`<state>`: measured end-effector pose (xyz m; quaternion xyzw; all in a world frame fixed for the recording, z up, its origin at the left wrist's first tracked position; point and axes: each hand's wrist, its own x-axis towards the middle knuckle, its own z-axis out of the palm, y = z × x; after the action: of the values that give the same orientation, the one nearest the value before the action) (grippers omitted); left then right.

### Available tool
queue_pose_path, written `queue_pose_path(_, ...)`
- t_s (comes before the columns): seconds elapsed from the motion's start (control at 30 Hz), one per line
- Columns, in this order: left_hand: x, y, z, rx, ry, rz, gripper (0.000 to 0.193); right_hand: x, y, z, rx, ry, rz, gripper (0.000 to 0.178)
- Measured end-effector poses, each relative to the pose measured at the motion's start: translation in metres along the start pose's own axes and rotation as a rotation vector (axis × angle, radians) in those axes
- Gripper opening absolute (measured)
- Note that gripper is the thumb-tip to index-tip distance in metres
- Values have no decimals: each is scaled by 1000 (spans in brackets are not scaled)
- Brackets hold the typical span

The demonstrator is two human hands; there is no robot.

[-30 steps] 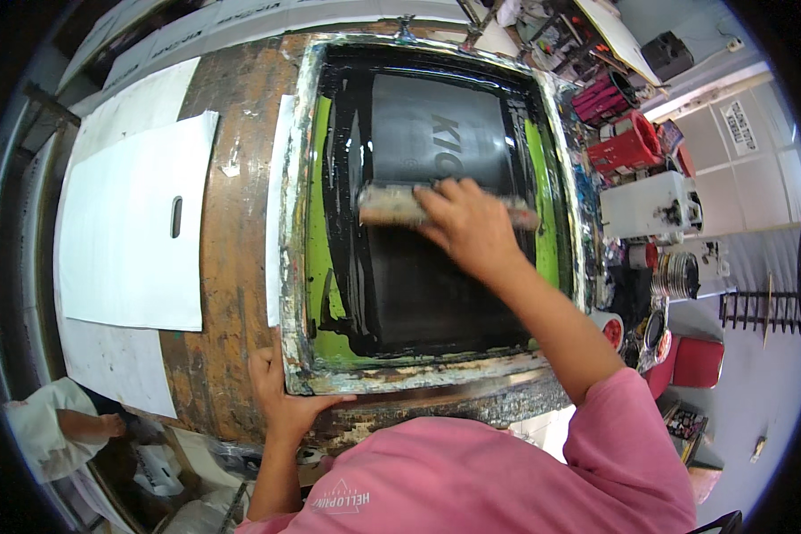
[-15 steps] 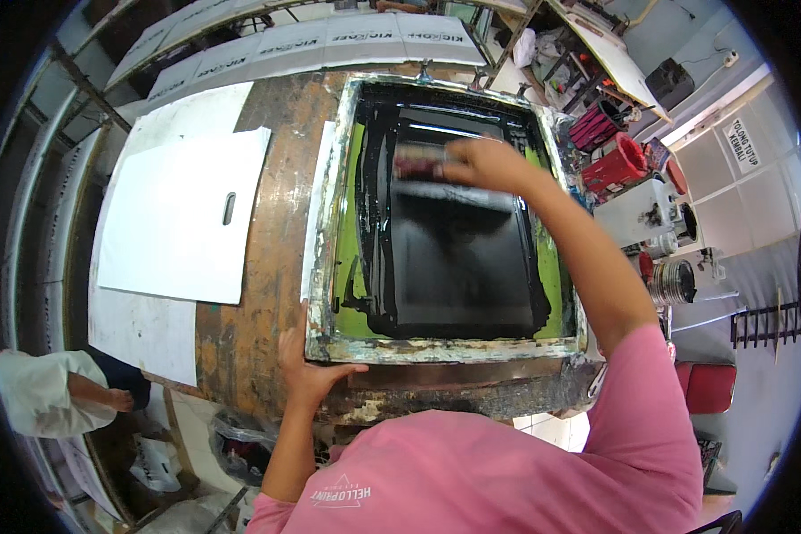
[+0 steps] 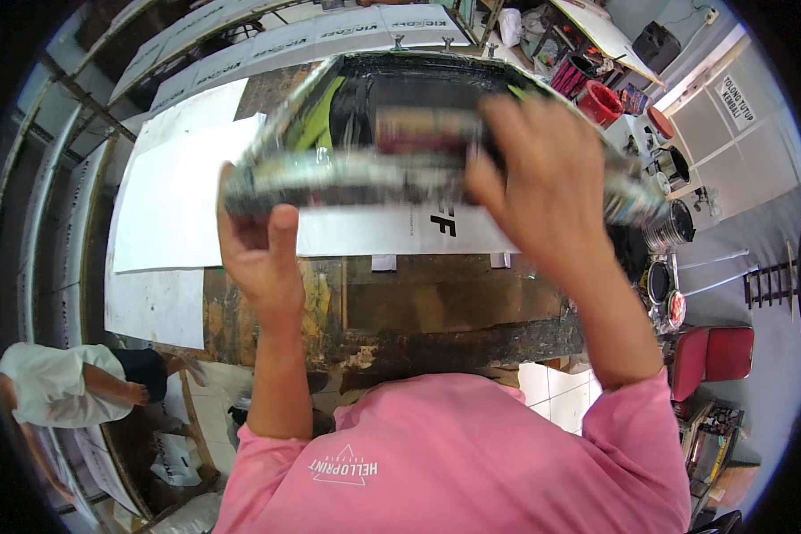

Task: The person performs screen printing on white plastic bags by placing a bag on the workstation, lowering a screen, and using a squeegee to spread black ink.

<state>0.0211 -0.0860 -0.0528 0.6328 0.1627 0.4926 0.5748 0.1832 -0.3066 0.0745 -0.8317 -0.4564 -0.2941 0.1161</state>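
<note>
My left hand [image 3: 267, 254] grips the near left corner of a screen printing frame [image 3: 356, 169], its near side raised off the table and blurred. Green-edged mesh coated in black ink [image 3: 351, 102] shows inside. My right hand [image 3: 547, 169], smeared by motion, is closed at the right end of a squeegee [image 3: 427, 126] with a wood-coloured and dark red handle, over the near part of the screen. Beneath the lifted frame lies a white sheet [image 3: 365, 233] with black print, partly hidden. A blank white bag-like sheet [image 3: 173, 200] lies to the left.
The stained wooden table [image 3: 454, 307] spans the front. Clamps [image 3: 447, 42] stand at the frame's far edge. Red tub [image 3: 599, 102] and cans [image 3: 681, 218] crowd the right side. Racks with printed white bags [image 3: 347, 31] stand behind. Another person [image 3: 71, 383] is at the lower left.
The frame's near side has risen from the table, uncovering the printed sheet. My left hand has moved up with its corner. My right hand and the squeegee have come nearer to me.
</note>
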Motion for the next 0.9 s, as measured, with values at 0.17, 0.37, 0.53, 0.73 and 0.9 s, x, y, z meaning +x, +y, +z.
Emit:
queue_pose_path(0.17, 18, -15, 14, 347, -215, 122, 109, 65, 29, -9, -4, 150, -72, 34)
queue_pose_path(0.37, -70, -81, 5, 1515, -637, 48, 117, 111, 38, -23, 324, -51, 188, 47)
queue_pose_path(0.53, -85, -97, 3, 1515, -712, -72, 128, 128, 50, -21, 338, -97, 211, 46)
queue_pose_path(0.73, -72, -84, 12, 1350, -738, -152, 129, 138, 63, -19, 303, -85, 161, 45)
queue_pose_path(0.9, -33, -72, 48, 889, -418, 63, 78, 144, 67, -23, 264, -83, 148, 44)
